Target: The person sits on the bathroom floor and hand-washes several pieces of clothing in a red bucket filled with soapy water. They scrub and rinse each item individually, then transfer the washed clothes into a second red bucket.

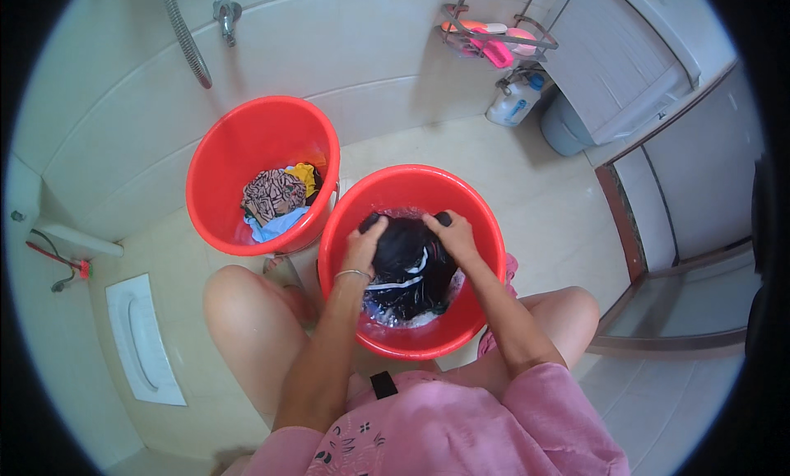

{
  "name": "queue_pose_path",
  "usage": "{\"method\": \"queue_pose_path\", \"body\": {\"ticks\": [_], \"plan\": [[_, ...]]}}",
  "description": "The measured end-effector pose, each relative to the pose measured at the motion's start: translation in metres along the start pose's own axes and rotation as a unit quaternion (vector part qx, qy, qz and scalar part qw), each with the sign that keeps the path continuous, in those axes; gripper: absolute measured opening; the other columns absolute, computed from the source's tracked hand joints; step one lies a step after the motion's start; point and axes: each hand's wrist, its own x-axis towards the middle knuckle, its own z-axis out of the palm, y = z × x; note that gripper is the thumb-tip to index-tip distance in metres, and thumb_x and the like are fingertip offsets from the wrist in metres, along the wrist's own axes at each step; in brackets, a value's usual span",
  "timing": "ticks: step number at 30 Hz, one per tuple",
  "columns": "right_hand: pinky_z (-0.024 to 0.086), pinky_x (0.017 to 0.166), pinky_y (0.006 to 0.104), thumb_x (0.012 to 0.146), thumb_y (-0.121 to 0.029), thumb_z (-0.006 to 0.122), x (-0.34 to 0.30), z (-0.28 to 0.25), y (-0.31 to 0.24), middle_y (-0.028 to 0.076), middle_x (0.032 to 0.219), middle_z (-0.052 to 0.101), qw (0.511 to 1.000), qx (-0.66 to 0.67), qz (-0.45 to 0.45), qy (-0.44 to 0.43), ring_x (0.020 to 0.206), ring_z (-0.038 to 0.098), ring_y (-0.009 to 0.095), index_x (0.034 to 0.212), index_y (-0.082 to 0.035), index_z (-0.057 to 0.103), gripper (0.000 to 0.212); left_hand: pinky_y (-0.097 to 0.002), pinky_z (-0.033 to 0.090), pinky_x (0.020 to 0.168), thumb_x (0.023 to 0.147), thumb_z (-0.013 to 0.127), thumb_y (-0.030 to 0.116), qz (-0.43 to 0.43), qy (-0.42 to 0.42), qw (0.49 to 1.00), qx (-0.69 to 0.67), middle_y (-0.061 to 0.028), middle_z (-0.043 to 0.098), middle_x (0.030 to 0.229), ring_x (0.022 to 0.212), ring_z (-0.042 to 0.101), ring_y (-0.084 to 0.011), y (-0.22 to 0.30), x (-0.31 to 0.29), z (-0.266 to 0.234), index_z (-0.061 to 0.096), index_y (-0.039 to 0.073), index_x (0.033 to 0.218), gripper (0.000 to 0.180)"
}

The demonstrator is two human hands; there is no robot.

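- At centre, the near bucket (479, 221) was smooth, glossy red plastic.
- The dark garment (401, 250) in it was cloth with a wet sheen.
- Upper left of centre, the far bucket (224, 162) was shiny plastic, the clothes (276, 195) inside matt cloth.
- At upper left, the tap (227, 17) was polished metal, the hose (183, 33) ribbed and metallic.
- At lower left, the squat toilet (123, 328) looked like glossy ceramic.
- Along the bottom, the pink shirt (461, 422) was matt cloth.
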Motion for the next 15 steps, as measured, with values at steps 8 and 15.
{"method": "queue_pose_path", "body": {"ticks": [8,15], "plan": [[0.05,0.077,0.0294,0.078,-0.025,0.073,-0.025,-0.034,-0.09,0.009,0.092,0.067,0.968,0.239,-0.054,-0.048,0.083,0.063,0.016,0.098,0.001,0.065,0.034,-0.0332,0.042,0.097,0.068,0.08,0.041,-0.09,-0.228,0.857,0.453,-0.0122,0.057,0.121,0.115,0.052,-0.0209,0.016,-0.019,-0.009,0.048,0.002,0.13,0.08],[0.04,0.099,0.0403,0.074,-0.035,0.071,-0.043,-0.037,-0.117,0.023,0.129,0.049,0.954,0.011,-0.264,-0.139,0.116,0.051,0.038,0.133,-0.002,0.043,0.073,-0.0355,0.042,0.098,0.079,0.074,0.025,0.068,-0.07,0.951,0.294,-0.0108,0.051,0.127,0.117,0.05,-0.0248,0.012,-0.045,0.035,0.046,0.003,0.129,0.062]]}}
